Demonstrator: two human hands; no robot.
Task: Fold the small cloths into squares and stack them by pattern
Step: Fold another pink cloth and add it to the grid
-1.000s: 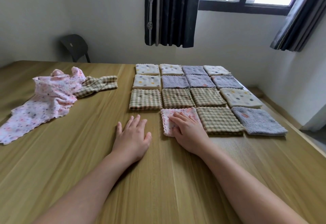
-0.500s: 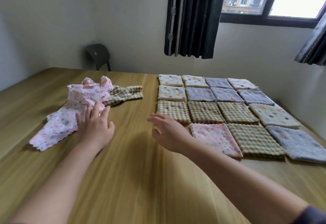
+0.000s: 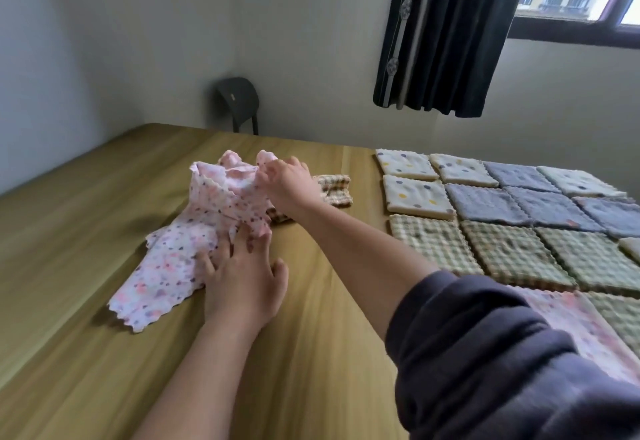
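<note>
A crumpled pink floral cloth [image 3: 173, 252] lies on the left part of the wooden surface [image 3: 69, 232], its near corner spread flat. The left hand [image 3: 242, 280] rests on that flat part, fingers [image 3: 227, 249] straight and spread, pressing it down. The right hand [image 3: 289, 185], reaching across in a dark sleeve [image 3: 502, 353], pinches the bunched upper edge with curled fingers. An unfolded checked cloth [image 3: 334, 190] lies just behind the right hand. Folded squares [image 3: 485, 202] sit in touching rows on the right.
</note>
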